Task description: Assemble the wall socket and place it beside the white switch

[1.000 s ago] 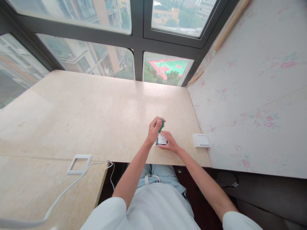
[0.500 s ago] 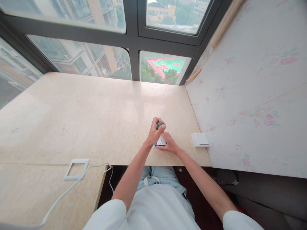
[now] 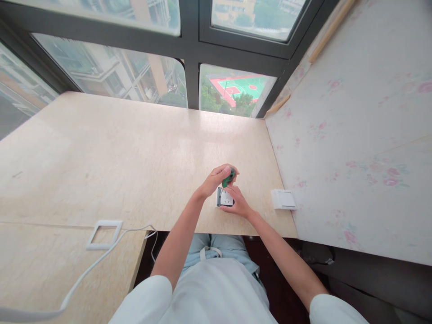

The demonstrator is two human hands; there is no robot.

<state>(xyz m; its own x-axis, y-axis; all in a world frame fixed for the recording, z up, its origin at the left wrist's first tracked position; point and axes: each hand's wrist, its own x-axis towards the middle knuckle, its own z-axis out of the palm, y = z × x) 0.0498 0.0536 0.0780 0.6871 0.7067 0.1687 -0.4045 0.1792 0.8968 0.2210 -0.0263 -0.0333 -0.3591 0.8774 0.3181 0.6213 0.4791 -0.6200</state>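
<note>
no legible text or numbers

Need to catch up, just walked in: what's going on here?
A person holds a green-handled tool in the left grip above a white socket that the right grip holds on the tabletop. The tool's tip is too small to make out. A white frame lies to the left; a white switch sits by the wall on the right.

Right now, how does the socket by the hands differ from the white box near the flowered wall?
The socket has pin slots on its face; the white box has a plain one. The socket shows a dark grey strip at its left; the white box shows none. The right hand holds the socket, while neither hand touches the white box. Both have a white face and seem to sit on the pale tabletop.
</note>
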